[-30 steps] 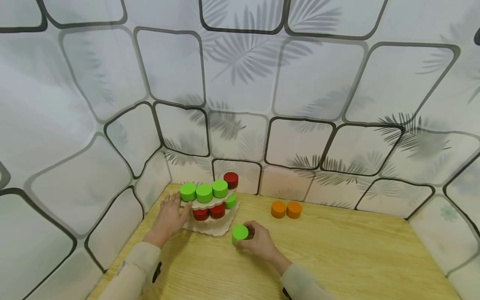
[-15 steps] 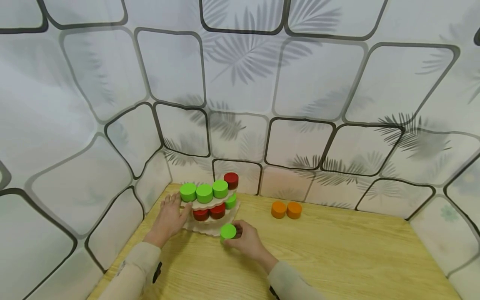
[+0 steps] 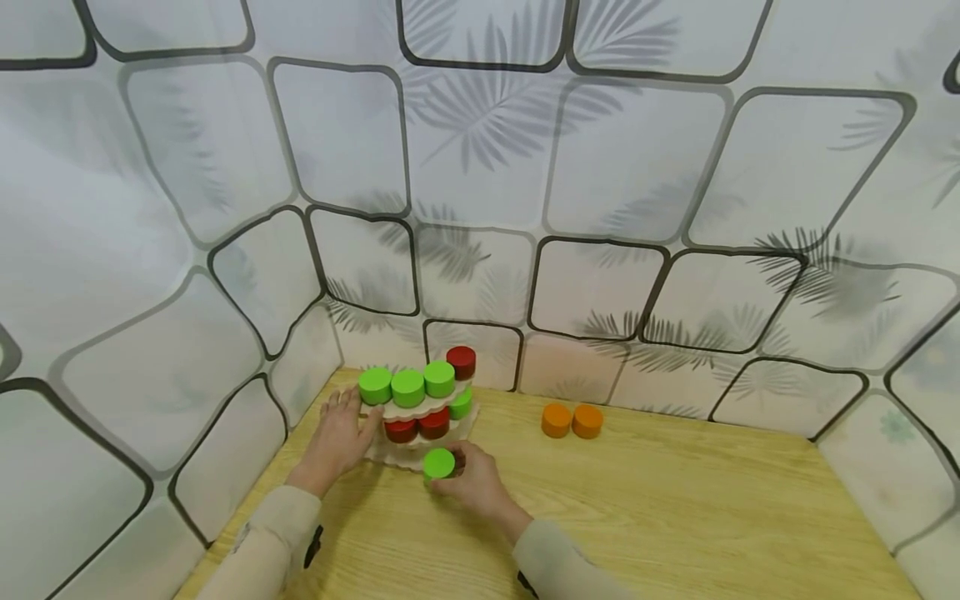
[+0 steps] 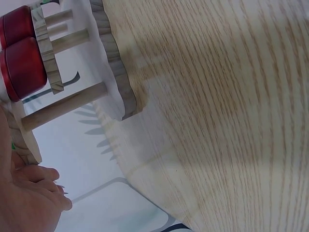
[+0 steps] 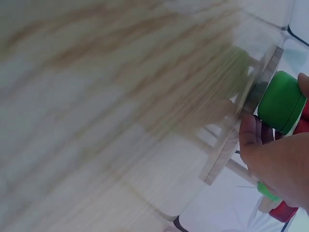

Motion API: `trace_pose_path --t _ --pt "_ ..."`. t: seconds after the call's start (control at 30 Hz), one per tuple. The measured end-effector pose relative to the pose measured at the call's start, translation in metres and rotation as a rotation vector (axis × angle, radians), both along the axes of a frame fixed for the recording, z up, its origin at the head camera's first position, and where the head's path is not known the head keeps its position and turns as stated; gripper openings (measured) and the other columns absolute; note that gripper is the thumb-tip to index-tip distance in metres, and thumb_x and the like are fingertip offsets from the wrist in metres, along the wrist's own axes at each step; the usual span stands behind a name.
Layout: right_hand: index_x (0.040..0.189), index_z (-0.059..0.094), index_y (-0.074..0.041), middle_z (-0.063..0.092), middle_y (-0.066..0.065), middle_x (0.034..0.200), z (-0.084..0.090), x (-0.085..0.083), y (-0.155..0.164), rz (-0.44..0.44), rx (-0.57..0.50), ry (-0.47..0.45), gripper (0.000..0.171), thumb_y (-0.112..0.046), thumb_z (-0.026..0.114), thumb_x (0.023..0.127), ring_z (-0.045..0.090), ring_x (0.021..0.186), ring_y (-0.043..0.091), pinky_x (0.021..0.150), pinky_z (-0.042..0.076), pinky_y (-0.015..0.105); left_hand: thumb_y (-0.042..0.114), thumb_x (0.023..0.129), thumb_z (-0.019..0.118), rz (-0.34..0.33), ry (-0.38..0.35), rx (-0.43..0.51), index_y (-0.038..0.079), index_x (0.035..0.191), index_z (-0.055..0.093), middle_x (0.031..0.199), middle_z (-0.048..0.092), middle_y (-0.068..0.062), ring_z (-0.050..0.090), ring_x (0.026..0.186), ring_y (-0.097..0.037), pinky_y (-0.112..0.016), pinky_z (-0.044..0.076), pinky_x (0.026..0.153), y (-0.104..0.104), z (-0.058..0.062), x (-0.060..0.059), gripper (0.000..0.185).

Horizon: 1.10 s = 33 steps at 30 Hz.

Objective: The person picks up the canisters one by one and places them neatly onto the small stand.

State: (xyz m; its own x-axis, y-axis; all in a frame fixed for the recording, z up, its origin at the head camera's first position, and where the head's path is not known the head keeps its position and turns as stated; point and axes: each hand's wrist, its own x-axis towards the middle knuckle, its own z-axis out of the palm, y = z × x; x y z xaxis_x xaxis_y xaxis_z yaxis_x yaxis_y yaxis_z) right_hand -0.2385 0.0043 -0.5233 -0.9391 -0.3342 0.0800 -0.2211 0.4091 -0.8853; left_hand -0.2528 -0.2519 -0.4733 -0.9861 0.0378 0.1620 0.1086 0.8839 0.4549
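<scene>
A wooden tiered stand (image 3: 386, 452) with scalloped boards and round posts stands at the table's back left. My left hand (image 3: 336, 437) holds the left end of its upper board, fingers curled at the corner in the left wrist view. Between thumb and fingers, my right hand (image 3: 480, 487) pinches a small round green tin (image 3: 438, 463) at the front edge of the bottom board. Three green tins (image 3: 408, 388) and a red tin (image 3: 461, 362) sit on the top tier. Below them are red tins (image 3: 401, 431) and another green tin (image 3: 461, 403), partly hidden by the top board.
Two orange tins (image 3: 572, 420) stand side by side on the wooden table (image 3: 675, 500), right of the stand near the back wall. Patterned wall covering (image 3: 480, 275) encloses the table at the back and on both sides.
My right hand has moved left with the green tin, from the table right of the stand to the bottom board's front edge. My left hand stays in place.
</scene>
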Motion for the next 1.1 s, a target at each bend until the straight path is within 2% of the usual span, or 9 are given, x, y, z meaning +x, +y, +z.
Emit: trace_pose_path --t 0.33,0.47,0.8,1.1 --pt "0.122 0.069 0.0 0.069 0.007 0.107 -0.004 -0.001 -0.014 -0.047 -0.036 0.046 0.049 -0.009 0.091 0.079 0.059 0.096 0.014 0.081 0.05 0.023 0.042 0.115 0.036 0.002 0.013 0.001 -0.02 0.156 0.027 0.163 0.03 -0.041 0.017 0.153 -0.063 -0.072 0.014 0.127 0.001 0.0 0.0 0.075" --pt "0.121 0.069 0.001 0.069 0.007 0.106 -0.007 0.0 -0.019 -0.077 -0.054 0.067 0.048 -0.008 0.09 0.079 0.06 0.095 0.014 0.079 0.051 0.023 0.043 0.115 0.036 -0.001 0.022 0.0 -0.021 0.156 0.028 0.162 0.03 -0.041 0.017 0.153 -0.064 -0.072 0.014 0.126 0.001 0.0 0.0 0.076" --pt "0.121 0.069 0.001 0.072 0.009 0.111 -0.007 0.006 -0.027 -0.125 -0.106 0.036 0.045 -0.006 0.089 0.081 0.067 0.101 0.018 0.086 0.061 0.032 0.044 0.115 0.035 -0.002 0.021 -0.002 -0.021 0.156 0.027 0.163 0.03 -0.041 0.018 0.153 -0.063 -0.072 0.016 0.126 0.0 0.0 0.001 0.077" --pt "0.124 0.072 0.003 0.072 0.013 0.115 -0.005 0.005 -0.029 -0.124 -0.054 0.076 0.043 -0.004 0.083 0.083 0.07 0.102 0.022 0.087 0.061 0.032 0.044 0.115 0.035 0.002 0.025 0.0 -0.02 0.156 0.027 0.163 0.031 -0.041 0.019 0.153 -0.063 -0.072 0.016 0.126 0.001 -0.001 0.0 0.077"
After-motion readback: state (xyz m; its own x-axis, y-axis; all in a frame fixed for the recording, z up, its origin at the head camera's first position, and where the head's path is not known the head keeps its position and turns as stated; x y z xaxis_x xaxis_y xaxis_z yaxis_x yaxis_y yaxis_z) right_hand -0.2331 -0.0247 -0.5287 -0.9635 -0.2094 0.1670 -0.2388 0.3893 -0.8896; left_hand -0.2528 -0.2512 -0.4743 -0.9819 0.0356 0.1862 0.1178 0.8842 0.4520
